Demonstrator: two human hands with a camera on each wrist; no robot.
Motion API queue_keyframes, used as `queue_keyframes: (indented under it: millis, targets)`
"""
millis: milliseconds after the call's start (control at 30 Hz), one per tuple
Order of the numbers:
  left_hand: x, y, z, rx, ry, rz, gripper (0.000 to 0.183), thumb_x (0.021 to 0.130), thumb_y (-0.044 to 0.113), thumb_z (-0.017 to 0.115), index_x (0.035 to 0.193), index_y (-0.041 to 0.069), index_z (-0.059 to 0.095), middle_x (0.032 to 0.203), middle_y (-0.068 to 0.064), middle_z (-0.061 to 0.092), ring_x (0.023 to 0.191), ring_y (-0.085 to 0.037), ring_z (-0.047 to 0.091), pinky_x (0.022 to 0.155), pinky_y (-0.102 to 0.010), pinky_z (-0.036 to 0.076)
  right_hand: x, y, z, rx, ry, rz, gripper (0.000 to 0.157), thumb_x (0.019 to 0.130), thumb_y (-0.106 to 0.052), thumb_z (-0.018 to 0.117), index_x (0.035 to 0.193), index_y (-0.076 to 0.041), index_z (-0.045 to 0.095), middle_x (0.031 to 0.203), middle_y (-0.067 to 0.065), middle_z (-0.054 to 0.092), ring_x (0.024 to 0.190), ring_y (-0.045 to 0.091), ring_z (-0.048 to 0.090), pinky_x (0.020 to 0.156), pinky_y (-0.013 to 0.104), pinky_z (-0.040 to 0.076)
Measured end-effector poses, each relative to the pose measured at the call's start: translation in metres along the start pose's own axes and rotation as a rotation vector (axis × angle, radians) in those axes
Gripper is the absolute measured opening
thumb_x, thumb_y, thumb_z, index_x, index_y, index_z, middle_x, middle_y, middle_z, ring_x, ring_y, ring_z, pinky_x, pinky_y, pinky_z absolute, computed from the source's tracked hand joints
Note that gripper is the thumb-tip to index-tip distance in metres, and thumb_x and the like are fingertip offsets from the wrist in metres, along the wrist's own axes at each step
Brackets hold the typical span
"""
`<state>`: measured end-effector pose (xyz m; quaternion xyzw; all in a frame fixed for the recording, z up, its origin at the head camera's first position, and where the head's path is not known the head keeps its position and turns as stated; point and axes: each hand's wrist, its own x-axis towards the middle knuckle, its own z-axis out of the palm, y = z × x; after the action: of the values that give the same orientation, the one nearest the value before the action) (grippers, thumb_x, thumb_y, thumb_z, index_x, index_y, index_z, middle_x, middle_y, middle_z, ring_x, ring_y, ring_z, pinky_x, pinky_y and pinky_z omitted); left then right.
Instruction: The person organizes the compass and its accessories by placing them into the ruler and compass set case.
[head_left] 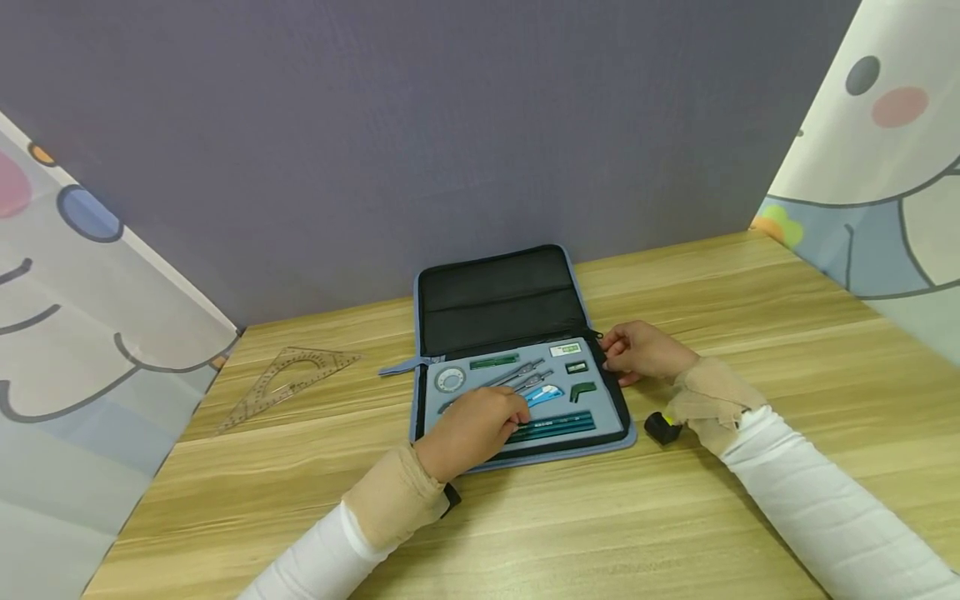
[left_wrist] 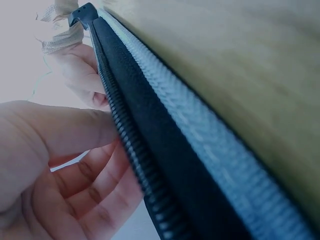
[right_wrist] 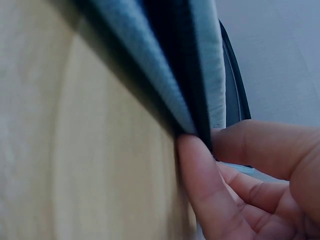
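Note:
A blue zip case (head_left: 630, 437) lies open on the table, its black lid (head_left: 495, 287) raised at the back. My right hand (head_left: 645, 350) pinches the case's right edge; in the right wrist view, thumb and finger (right_wrist: 200, 180) meet there. My left hand (head_left: 476, 425) bends over the dark green pencils (head_left: 566, 423) at the front. The zipper edge (left_wrist: 132, 135) hides its fingertips in the left wrist view, so I cannot tell whether they pinch a pencil. Just beyond lie a blue utility knife (head_left: 546, 394) and a metal compass (head_left: 517, 372).
The grey tray also holds a round white disc (head_left: 450, 380), a green lead box (head_left: 493, 362), an eraser (head_left: 566, 350), a sharpener (head_left: 576, 367) and a green angled piece (head_left: 582, 389). A clear triangular ruler (head_left: 288, 379) lies left. A grey panel (head_left: 450, 142) stands behind.

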<state>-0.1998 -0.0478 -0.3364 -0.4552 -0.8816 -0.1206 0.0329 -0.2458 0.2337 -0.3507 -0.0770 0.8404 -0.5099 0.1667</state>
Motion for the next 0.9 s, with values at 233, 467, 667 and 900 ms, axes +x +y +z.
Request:
queue_keyframes:
  millis: [233,467,667,900]
  targets:
    - [0.001,0.0,0.0,-0.005,0.016,0.013,0.013,0.084,-0.001,0.066,0.091,0.01,0.07,0.088,-0.001,0.069,0.082,-0.012,0.063,0.07,-0.019,0.049,0.001,0.001,0.001,0.002,0.003,0.001,0.037,0.086,0.003,0.058,0.116,0.018,0.043,0.088,0.01,0.049,0.066,0.012,0.055,0.059,0.027,0.055]
    - [0.001,0.0,-0.001,-0.013,0.01,0.012,0.013,0.084,-0.001,0.066,0.091,0.009,0.07,0.088,-0.002,0.069,0.081,-0.013,0.064,0.07,-0.019,0.049,0.001,0.0,0.0,-0.001,-0.001,0.0,0.037,0.086,0.003,0.058,0.116,0.018,0.043,0.088,0.01,0.049,0.067,0.013,0.055,0.059,0.028,0.055]
    - [-0.002,-0.004,-0.005,-0.015,-0.001,0.001,0.015,0.084,-0.001,0.067,0.094,0.009,0.07,0.09,-0.002,0.068,0.081,-0.012,0.063,0.07,-0.018,0.049,0.0,-0.001,0.001,-0.001,-0.002,0.011,0.037,0.086,0.004,0.057,0.117,0.017,0.042,0.089,0.011,0.049,0.069,0.014,0.055,0.061,0.028,0.055]
    - [-0.011,-0.014,-0.012,-0.034,0.019,-0.018,0.018,0.082,-0.004,0.067,0.094,0.008,0.069,0.09,-0.002,0.067,0.079,-0.012,0.063,0.07,-0.022,0.05,-0.001,-0.002,0.0,-0.028,0.01,0.029,0.034,0.086,0.004,0.057,0.115,0.016,0.044,0.086,0.01,0.049,0.066,0.013,0.056,0.061,0.027,0.055]
